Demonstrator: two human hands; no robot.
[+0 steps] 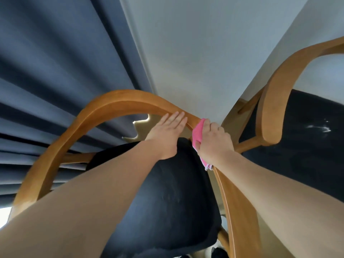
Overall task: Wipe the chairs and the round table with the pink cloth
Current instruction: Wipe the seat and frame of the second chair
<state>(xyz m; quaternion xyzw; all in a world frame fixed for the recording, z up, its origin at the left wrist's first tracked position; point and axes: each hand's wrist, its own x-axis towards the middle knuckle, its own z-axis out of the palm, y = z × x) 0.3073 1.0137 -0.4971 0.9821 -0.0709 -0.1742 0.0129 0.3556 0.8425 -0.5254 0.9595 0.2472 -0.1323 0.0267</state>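
Your right hand (pixel 214 144) has its grip clamped on the pink cloth (pixel 197 132), fingers curled round it, pressing it against the curved wooden rail of the near chair (pixel 115 107) at the rail's right bend. Your left hand (pixel 167 134) lies flat on the same rail just beside the cloth, its grip unclenched, fingers straight. A second chair (pixel 275 86) stands to the right, its dark seat streaked white. A blue curtain (pixel 55 62) hangs behind.

Smooth satin wooden chair frame (pixel 115 105), matt dark fabric seat (pixel 167 192), soft pink cloth (pixel 197 134).
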